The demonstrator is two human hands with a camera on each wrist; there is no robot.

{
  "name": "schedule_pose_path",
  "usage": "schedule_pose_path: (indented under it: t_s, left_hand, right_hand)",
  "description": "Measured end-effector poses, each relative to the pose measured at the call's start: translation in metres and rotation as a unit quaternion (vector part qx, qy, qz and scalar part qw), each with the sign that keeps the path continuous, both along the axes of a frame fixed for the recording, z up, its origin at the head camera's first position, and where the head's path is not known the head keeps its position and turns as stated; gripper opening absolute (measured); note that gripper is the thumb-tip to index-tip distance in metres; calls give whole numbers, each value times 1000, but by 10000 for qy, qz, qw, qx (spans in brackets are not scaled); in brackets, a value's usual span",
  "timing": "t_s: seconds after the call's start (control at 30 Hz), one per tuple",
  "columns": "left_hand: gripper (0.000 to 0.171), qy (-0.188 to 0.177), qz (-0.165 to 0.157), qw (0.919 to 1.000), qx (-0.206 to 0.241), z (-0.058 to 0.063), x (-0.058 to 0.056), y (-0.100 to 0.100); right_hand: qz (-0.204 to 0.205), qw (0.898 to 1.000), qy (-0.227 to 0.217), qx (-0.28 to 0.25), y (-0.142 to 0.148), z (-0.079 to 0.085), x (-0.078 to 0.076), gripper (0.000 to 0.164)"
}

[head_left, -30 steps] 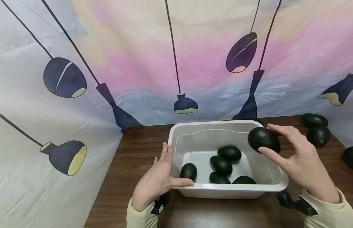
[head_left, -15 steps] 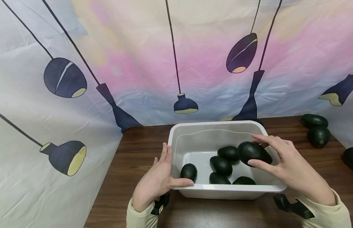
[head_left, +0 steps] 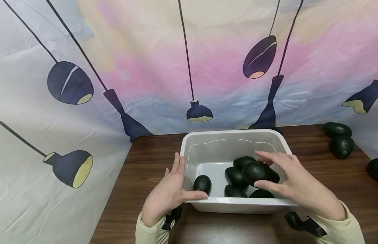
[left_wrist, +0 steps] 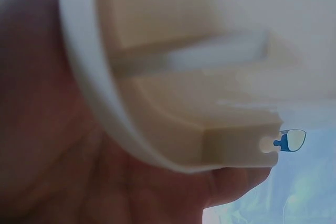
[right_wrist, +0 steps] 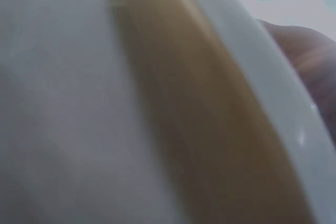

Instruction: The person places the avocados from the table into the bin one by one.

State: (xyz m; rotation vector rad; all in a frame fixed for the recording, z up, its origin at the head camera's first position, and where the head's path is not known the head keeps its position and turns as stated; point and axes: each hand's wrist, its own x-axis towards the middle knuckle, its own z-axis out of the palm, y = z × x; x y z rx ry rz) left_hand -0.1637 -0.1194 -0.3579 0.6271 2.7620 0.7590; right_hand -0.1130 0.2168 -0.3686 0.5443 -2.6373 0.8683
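Note:
Over the right part of a white plastic bin [head_left: 237, 205], my right hand [head_left: 291, 178] grips a dark green avocado [head_left: 257, 173] between thumb and fingers. The held avocado is low in the bin, overlapping other avocados in view; whether it touches them I cannot tell. Several avocados lie on the bin floor, among them one avocado [head_left: 202, 184] at the left end. My left hand [head_left: 166, 195] rests at the bin's front left corner, its thumb over the front rim and its straight fingers along the left side. The right wrist view shows mostly the bin's rim [right_wrist: 252, 93] and blurred wall.
On the brown wooden table [head_left: 146, 162], two avocados [head_left: 342, 146] lie together at the back right. Another avocado [head_left: 376, 170] sits near the right edge. A printed cloth [head_left: 146, 84] with lamp pictures hangs behind and on the left.
My right hand has carried the avocado left and down, from above the bin's right rim into the bin. The left hand and the bin have stayed in place.

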Motion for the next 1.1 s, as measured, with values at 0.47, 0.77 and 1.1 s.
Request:
schedule_pose_path:
  t_s: [0.47,0.77,1.1]
  left_hand:
    - [133,-10,7,10000,-3,-1,0,0]
    - [132,-3,12,10000,-2,0,0,0]
    - [131,-4,-7,10000,0,0,-1,0]
  right_hand:
    - [232,9992,-310,-9,-18,-6,0,71]
    - [373,9992,125,-85,-18,-5,-1,68]
    - [275,9996,63,-80,-16,-2,0,66]
